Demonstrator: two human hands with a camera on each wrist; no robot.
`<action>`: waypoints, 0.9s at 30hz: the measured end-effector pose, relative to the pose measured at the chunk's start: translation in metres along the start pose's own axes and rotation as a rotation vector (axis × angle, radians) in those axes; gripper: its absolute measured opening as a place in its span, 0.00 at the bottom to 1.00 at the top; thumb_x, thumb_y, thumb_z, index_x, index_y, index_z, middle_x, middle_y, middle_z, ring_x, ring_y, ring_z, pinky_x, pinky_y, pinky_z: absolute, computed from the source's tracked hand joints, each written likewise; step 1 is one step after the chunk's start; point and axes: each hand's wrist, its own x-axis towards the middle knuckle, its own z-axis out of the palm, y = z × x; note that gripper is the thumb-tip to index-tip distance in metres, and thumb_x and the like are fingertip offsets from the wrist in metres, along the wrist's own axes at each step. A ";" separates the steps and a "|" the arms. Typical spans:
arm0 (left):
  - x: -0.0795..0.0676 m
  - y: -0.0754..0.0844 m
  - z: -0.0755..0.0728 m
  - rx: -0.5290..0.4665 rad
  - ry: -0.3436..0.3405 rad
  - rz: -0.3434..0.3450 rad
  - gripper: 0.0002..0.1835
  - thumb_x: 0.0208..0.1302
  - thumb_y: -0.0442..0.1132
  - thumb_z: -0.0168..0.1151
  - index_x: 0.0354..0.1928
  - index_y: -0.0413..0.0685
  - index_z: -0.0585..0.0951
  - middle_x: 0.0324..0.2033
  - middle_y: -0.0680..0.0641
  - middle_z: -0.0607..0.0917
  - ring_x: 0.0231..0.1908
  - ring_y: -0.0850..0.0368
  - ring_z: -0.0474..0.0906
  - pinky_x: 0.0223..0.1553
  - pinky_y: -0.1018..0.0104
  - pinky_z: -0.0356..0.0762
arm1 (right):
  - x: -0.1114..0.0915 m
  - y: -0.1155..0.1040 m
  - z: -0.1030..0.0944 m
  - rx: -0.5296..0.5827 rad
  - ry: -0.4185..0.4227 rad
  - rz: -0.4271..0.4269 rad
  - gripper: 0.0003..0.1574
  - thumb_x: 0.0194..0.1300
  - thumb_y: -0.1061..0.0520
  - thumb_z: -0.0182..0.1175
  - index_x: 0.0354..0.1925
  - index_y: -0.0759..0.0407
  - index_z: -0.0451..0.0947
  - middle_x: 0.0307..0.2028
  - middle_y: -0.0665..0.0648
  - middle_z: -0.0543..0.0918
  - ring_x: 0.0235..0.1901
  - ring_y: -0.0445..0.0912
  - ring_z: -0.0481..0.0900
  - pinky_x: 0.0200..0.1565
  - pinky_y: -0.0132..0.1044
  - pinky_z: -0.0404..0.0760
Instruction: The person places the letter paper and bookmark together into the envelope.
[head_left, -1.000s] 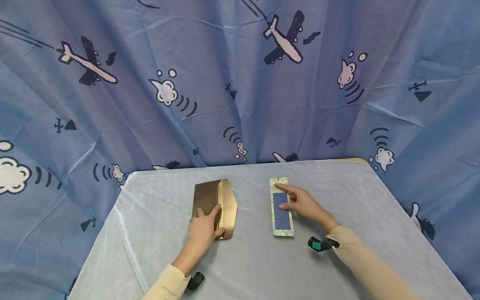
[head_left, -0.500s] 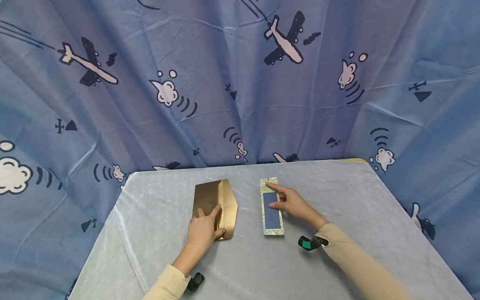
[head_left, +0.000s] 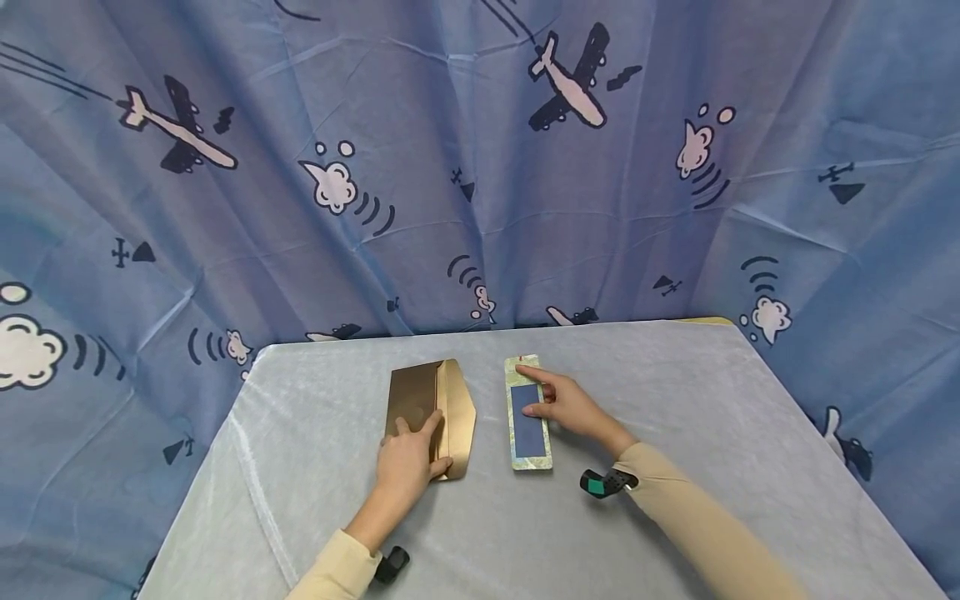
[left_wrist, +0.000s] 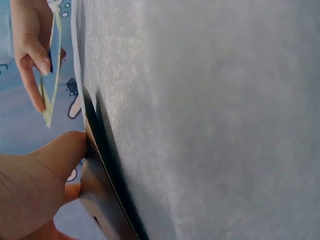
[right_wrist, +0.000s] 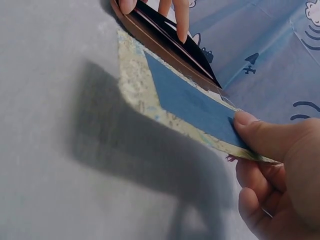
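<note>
A gold-brown envelope point(head_left: 412, 387) lies on the table, its pointed flap point(head_left: 459, 417) folded out to the right. My left hand point(head_left: 405, 458) presses on it with spread fingers, thumb on the flap side. In the right wrist view, the envelope's dark mouth point(right_wrist: 172, 42) gapes beside a left fingertip. My right hand point(head_left: 573, 404) pinches a long bookmark point(head_left: 529, 429), pale green patterned with a blue panel, the thumb on that panel. A small red thread shows at its far end. In the right wrist view the bookmark point(right_wrist: 195, 107) hangs above the table, casting a shadow.
A pale grey cloth covers the table point(head_left: 480, 542). Behind its far edge hangs a blue curtain point(head_left: 480, 167) printed with airplanes and clouds. Each wrist wears a dark strap device, the right one point(head_left: 600, 483) with a green patch.
My right hand has carried the bookmark leftward, nearer to the envelope's flap. The left hand and envelope have stayed in place.
</note>
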 end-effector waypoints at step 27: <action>0.002 0.002 0.001 0.031 -0.007 -0.009 0.44 0.45 0.65 0.73 0.66 0.63 0.74 0.52 0.24 0.81 0.29 0.33 0.83 0.34 0.49 0.82 | 0.033 -0.018 0.029 -0.010 -0.013 0.028 0.47 0.59 0.58 0.70 0.73 0.49 0.64 0.16 0.46 0.59 0.17 0.38 0.58 0.23 0.28 0.61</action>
